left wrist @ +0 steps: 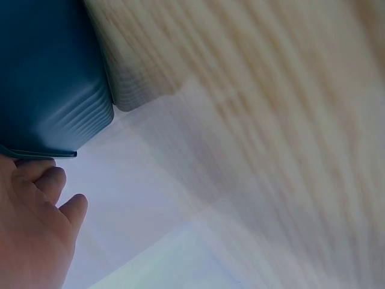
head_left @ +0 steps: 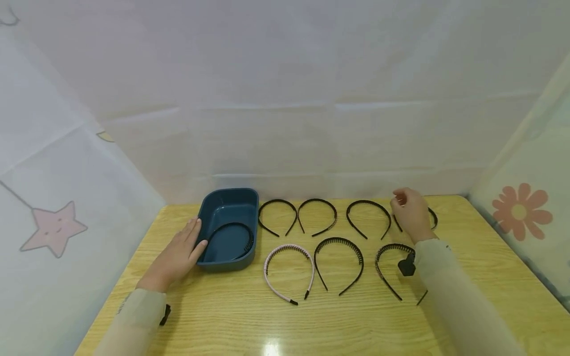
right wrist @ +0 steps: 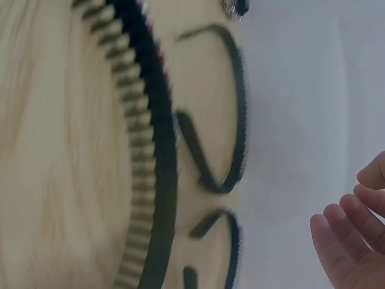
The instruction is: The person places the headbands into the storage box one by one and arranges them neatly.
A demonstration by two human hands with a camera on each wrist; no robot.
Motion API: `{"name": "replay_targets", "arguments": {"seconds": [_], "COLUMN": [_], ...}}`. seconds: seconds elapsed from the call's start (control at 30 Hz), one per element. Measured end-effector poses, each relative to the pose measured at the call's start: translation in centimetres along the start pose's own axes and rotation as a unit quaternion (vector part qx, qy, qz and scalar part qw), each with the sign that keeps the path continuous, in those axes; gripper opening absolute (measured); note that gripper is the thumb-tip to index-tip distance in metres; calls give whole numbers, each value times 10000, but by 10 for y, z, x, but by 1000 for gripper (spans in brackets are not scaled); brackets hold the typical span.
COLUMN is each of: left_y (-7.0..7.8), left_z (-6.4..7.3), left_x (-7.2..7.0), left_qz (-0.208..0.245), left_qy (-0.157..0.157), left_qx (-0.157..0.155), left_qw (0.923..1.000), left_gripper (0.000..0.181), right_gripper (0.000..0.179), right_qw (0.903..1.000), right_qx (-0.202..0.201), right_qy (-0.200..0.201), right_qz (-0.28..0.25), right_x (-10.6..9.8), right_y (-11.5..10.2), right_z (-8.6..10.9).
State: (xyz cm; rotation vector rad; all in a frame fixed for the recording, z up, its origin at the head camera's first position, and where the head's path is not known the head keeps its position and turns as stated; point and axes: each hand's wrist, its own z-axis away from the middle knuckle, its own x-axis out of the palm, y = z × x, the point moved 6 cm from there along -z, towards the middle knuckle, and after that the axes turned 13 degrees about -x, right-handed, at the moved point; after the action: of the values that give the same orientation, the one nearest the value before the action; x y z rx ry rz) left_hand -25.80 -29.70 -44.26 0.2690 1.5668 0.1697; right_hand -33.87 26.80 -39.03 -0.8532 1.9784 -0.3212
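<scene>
Left hand (head_left: 177, 254): fingers straight against bin (head_left: 227, 267), likely steadying it; one hairband (head_left: 250, 242) inside. Right hand (head_left: 411, 213): fingers loosely bent, nothing held, near back-right hairband (head_left: 434, 216). Six more hairbands (head_left: 289, 246) in rows, presumably for access.

Soft light covers the worktop (head_left: 222, 319), glare (head_left: 271, 348) shining nearer than the fingers (head_left: 190, 230). Both wrist views blur the worktop away from the fingers.

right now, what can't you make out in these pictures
Back-right headband, head view: partly covered by the right hand.
Front-right headband, head view: partly hidden behind the right sleeve.
Blue box, left wrist view: cut off by frame edges.
Left cuff marks, head view: too small.
</scene>
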Motion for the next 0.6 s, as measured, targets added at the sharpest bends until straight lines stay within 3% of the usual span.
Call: {"name": "replay_targets", "arguments": {"seconds": [0.37, 0.6], "left_y": [1, 0], "left_z": [1, 0], "left_x": [-1, 0], "left_qz": [-4, -15], "left_qy": [11, 55], "left_qx": [-38, -59], "left_qw": [10000, 10000], "left_gripper": [68, 69], "right_gripper": [38, 44], "right_qw": [9947, 9861], "right_qx": [679, 1247], "right_qy": [-536, -853], "right_qz": [559, 690], "right_x": [-19, -31], "right_y": [61, 84], "right_z": [10, 22]}}
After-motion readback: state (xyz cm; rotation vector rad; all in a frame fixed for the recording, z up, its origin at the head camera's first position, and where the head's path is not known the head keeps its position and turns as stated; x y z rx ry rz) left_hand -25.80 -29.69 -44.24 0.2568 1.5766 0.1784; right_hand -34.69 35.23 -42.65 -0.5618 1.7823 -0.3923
